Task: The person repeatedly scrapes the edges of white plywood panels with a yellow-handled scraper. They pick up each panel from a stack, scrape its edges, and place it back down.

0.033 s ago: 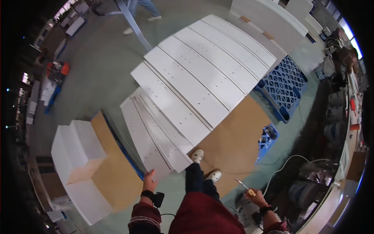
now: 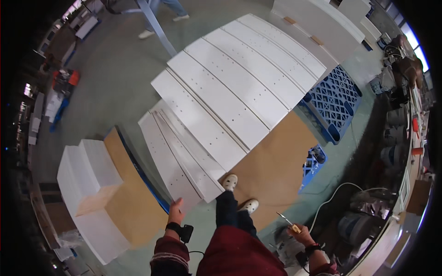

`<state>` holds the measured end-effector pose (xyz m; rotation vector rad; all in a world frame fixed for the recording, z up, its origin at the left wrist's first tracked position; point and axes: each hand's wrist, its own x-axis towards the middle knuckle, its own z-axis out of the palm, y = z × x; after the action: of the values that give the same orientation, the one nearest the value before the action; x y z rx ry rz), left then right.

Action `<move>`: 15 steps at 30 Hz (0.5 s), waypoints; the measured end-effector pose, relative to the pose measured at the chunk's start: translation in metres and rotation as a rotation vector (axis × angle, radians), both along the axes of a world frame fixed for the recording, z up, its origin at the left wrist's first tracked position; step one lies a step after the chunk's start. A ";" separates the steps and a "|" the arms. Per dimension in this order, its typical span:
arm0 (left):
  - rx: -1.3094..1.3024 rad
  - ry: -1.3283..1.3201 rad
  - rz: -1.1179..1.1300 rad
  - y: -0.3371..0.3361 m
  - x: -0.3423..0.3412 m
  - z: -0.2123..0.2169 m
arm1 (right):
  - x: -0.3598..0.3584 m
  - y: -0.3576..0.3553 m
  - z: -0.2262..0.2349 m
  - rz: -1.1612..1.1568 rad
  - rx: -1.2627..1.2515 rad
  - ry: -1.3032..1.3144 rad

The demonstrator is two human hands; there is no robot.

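Observation:
My left hand (image 2: pixel 175 214) is closed on the near end of a long white panel (image 2: pixel 170 165) with small drilled holes. This panel is the lowest and leftmost of several. The other white panels (image 2: pixel 221 87) lie side by side, fanned out and partly overlapping, above and to the right of it. Away from the panels, low on the right, my right hand (image 2: pixel 302 235) grips a screwdriver (image 2: pixel 294 227) with a yellowish handle. Its thin metal shaft points up and to the left.
Brown board (image 2: pixel 276 161) lies by my feet, beside a blue plastic pallet (image 2: pixel 335 103). White stacked pieces (image 2: pixel 94 184) stand at left on another brown board (image 2: pixel 138 211). A white cable (image 2: pixel 329 200) and buckets (image 2: pixel 357 227) lie right. A person's legs (image 2: pixel 159 16) show beyond a metal post (image 2: pixel 156 27).
The view has shifted slightly, so the panels and boards sit a little further left. Both hands keep their holds.

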<state>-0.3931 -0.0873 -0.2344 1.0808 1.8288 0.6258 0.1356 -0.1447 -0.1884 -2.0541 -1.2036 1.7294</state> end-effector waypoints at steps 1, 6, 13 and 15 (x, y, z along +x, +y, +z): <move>-0.059 -0.311 0.275 0.000 0.002 -0.027 | -0.002 0.001 0.010 -0.032 -0.106 0.033; -0.259 -0.930 0.671 0.004 0.014 -0.101 | 0.007 -0.040 -0.008 -0.111 -0.237 0.016; -0.388 -0.613 0.440 0.005 0.011 -0.128 | -0.014 -0.055 -0.036 -0.085 -0.310 0.044; -0.399 -0.662 0.457 0.002 0.013 -0.132 | -0.022 -0.046 -0.041 -0.027 -0.286 0.035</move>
<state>-0.3802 -0.0852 -0.3668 0.1420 1.5063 0.7305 0.1132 -0.1902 -0.2289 -2.1696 -0.9595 2.0161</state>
